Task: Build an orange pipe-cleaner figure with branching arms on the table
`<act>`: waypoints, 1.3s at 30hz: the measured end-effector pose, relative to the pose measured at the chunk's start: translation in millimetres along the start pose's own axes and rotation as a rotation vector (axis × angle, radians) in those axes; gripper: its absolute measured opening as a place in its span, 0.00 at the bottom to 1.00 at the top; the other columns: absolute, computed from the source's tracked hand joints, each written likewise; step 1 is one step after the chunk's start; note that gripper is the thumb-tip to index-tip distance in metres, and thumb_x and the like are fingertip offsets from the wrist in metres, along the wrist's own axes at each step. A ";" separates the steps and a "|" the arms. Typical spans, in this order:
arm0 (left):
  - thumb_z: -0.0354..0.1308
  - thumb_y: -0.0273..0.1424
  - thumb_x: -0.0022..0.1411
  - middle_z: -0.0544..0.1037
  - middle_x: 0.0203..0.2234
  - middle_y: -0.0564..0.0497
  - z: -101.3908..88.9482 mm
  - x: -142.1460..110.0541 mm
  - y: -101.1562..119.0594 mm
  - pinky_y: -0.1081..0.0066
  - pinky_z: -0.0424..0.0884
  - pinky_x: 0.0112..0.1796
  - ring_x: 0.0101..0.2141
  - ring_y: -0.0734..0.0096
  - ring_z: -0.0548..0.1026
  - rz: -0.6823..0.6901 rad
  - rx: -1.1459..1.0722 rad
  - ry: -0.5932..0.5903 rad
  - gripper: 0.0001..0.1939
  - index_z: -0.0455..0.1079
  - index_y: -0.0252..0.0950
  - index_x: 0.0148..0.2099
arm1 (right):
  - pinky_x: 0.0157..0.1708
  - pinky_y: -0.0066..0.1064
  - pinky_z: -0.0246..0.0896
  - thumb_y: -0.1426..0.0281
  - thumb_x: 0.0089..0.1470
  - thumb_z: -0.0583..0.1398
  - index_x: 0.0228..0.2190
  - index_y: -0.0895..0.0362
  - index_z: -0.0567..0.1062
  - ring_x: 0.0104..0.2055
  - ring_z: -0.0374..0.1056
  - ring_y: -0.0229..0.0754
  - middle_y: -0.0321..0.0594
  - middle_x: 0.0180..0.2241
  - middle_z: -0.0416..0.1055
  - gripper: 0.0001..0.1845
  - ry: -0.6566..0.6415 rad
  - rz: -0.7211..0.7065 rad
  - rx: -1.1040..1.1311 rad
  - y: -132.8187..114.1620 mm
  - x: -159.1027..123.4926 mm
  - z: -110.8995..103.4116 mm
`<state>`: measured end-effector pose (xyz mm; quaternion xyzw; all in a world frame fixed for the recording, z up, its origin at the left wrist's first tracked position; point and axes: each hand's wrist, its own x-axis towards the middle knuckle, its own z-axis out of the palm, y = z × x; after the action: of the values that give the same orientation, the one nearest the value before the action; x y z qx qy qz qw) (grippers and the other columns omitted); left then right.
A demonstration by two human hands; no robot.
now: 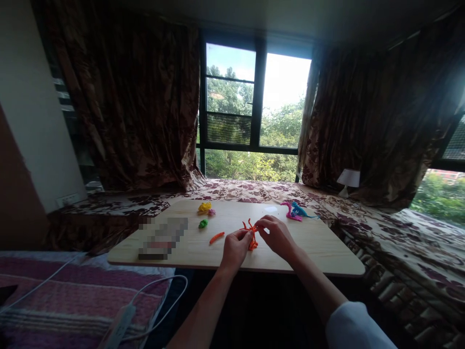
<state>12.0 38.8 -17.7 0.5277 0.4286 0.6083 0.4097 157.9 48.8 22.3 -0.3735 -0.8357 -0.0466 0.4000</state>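
Both my hands meet over a light wooden board point(312, 242) and pinch an orange pipe-cleaner figure point(251, 232). My left hand point(236, 248) grips its lower part with curled fingers. My right hand point(276, 235) pinches its upper part, where short orange ends stick out. A loose orange piece point(217, 237) lies on the board just left of my left hand. Farther back lie a green piece point(203, 223), a yellow piece point(204, 207) and a small pink piece point(211, 212).
A pink and blue pipe-cleaner figure point(295, 212) rests at the board's far right. A blurred-out patch point(163, 237) covers the board's left part. A white lamp point(348, 181) stands on the patterned window ledge. A white cable and power strip point(119, 325) lie on the striped blanket at lower left.
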 end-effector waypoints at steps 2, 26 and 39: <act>0.59 0.40 0.47 0.72 0.16 0.53 2.4 2.0 1.6 0.78 0.61 0.21 0.18 0.79 0.67 0.003 -0.012 -0.014 0.15 0.73 0.31 0.28 | 0.36 0.28 0.57 0.74 0.52 0.55 0.31 0.54 0.73 0.35 0.63 0.37 0.37 0.31 0.69 0.07 0.006 0.004 0.002 -1.0 0.2 -0.5; 0.57 0.42 0.47 0.72 0.17 0.51 4.7 1.5 7.9 0.77 0.63 0.21 0.19 0.77 0.68 -0.030 0.000 -0.026 0.17 0.72 0.30 0.26 | 0.37 0.28 0.57 0.77 0.53 0.51 0.32 0.53 0.74 0.37 0.63 0.38 0.39 0.33 0.69 0.12 -0.051 -0.008 -0.045 -11.5 -7.9 -2.6; 0.58 0.43 0.46 0.70 0.16 0.53 5.3 7.9 3.7 0.78 0.60 0.20 0.17 0.78 0.65 0.041 0.046 -0.038 0.17 0.72 0.30 0.27 | 0.34 0.27 0.59 0.81 0.50 0.50 0.33 0.52 0.75 0.35 0.66 0.37 0.37 0.32 0.71 0.18 -0.002 0.091 0.086 -7.2 -7.6 2.3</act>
<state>16.3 45.6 -11.5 0.5572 0.4235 0.5964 0.3931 154.7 40.1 17.0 -0.3935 -0.8194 0.0081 0.4167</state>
